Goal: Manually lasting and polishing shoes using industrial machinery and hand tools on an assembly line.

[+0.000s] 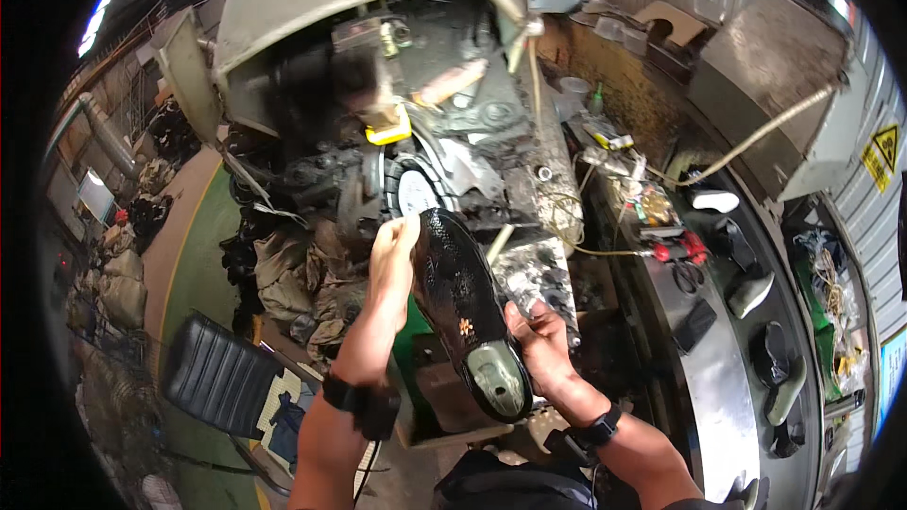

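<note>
A black mesh shoe upper is stretched over a pale green shoe last, whose bare heel end shows nearest me. A small orange mark sits on the mesh. My left hand is closed on the upper's left edge near the toe. Along the right side, toward the heel, my right hand grips the upper and last with its thumb on top. The toe points away from me at a white oval pad in the grimy machine, just below its yellow part.
On the right runs a dark conveyor carrying several lasts and black uppers beside a metal ledge. A red-handled tool lies there with a hose. At the left stand a black chair and piled cloth sacks.
</note>
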Motion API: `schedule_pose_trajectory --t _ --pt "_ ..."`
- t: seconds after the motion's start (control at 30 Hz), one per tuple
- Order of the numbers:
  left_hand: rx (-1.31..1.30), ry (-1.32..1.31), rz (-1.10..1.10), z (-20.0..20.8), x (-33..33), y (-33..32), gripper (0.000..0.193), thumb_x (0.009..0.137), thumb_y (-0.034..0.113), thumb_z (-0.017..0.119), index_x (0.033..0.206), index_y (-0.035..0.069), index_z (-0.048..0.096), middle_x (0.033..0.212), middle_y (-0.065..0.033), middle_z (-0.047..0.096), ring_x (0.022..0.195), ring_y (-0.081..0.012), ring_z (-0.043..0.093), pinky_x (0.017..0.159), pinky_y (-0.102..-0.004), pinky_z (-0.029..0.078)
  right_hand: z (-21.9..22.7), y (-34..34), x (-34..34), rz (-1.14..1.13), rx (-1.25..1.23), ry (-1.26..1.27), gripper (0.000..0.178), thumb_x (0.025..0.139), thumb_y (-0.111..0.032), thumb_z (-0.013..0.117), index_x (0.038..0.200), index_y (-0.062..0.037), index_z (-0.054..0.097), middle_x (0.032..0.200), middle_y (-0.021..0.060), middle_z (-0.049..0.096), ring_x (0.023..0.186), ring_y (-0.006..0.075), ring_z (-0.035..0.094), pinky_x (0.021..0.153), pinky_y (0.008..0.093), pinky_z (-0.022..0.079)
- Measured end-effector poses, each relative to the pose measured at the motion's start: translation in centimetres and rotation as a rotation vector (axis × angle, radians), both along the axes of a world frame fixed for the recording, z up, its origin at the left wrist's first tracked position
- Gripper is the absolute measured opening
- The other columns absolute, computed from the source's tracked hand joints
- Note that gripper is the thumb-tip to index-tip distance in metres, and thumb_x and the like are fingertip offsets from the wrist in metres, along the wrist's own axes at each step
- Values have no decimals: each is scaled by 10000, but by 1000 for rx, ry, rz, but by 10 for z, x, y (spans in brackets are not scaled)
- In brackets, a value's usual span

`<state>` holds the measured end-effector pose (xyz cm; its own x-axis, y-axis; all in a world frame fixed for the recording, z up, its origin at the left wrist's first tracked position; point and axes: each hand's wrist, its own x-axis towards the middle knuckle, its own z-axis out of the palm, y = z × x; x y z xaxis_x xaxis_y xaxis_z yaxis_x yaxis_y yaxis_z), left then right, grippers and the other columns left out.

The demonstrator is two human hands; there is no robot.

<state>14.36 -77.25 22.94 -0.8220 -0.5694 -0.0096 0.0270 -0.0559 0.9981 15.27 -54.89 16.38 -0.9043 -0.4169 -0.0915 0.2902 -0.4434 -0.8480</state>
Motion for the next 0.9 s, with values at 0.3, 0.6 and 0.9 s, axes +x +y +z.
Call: schedule_pose_trajectory --t 0.3,0.6,0.9 --pt "758 112 -102 -40 28 -36 242 1014 278 628 1089 59 700 1055 -43 712 917 -163 659 805 -287 495 -1 -115 -62 43 -150 -156 158 983 -123 669 1121 -50 649 993 33 693 870 124 642 794 286 543" --pt "738 -8 -43 -71 -32 -89 208 992 275 674 979 69 703 925 -30 708 804 -140 652 685 -289 480 -16 -167 -117 -122 12 -88 568 997 -145 621 1495 -11 383 1301 139 581 1196 202 527 1174 413 313" --pt "616 166 427 -121 -61 -53 315 1015 227 653 739 85 593 751 62 578 706 -57 480 649 -249 396 -49 -166 -140 -93 -19 -108 296 998 -105 636 1272 -31 553 1057 59 658 958 113 615 898 318 520"
